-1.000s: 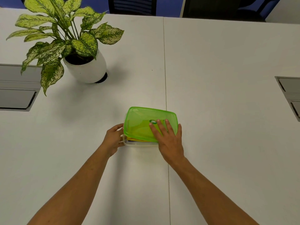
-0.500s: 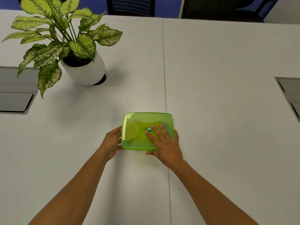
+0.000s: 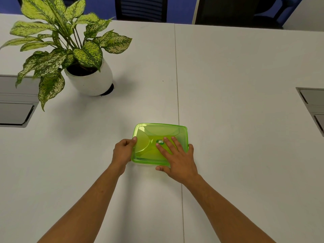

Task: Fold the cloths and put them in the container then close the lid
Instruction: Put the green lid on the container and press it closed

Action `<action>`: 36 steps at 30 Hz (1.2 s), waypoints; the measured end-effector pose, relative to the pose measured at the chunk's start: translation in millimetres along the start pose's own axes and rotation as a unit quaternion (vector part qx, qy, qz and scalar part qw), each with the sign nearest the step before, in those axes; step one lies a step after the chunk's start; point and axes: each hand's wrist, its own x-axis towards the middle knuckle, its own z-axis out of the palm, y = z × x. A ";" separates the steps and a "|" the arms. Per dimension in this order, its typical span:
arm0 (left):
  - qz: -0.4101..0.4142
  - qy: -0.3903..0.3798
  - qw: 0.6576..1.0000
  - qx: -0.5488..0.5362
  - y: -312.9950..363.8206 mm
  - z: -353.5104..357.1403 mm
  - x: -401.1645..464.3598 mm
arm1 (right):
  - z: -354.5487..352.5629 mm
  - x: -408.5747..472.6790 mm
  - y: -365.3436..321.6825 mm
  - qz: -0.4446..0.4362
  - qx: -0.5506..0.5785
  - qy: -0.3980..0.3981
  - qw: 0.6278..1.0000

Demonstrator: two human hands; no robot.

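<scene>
A translucent green lid [image 3: 154, 134] lies flat over the container on the white table [image 3: 245, 120], near its front middle. The container underneath is hidden by the lid, and no cloths can be seen through it. My left hand [image 3: 122, 151] grips the lid's left edge, thumb on top. My right hand [image 3: 177, 158] lies flat on the right half of the lid, fingers spread near a small green logo sticker [image 3: 160, 141], thumb hooked on the near edge.
A potted plant [image 3: 87, 74] with speckled leaves stands at the back left. Grey cable hatches sit at the left edge [image 3: 15, 102] and the right edge [image 3: 313, 106]. Dark chairs [image 3: 140, 7] stand beyond the far table edge. A seam [image 3: 177, 76] runs down the table.
The lid was tilted up at its near side over the container a second ago; it has come down flat. Both hands stayed on it, the right pressing down.
</scene>
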 end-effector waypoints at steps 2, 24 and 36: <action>0.001 -0.002 1.000 -0.006 -1.3 -1.0 1.2 | 0.4 0.5 1.9 -0.009 -0.006 0.001 1.000; 0.204 0.054 0.960 0.186 6.4 23.8 7.7 | 1.4 10.1 8.6 0.193 0.235 0.184 0.935; 0.183 0.098 0.944 0.257 -3.1 31.3 8.8 | 4.0 32.9 12.1 0.321 0.266 0.118 0.901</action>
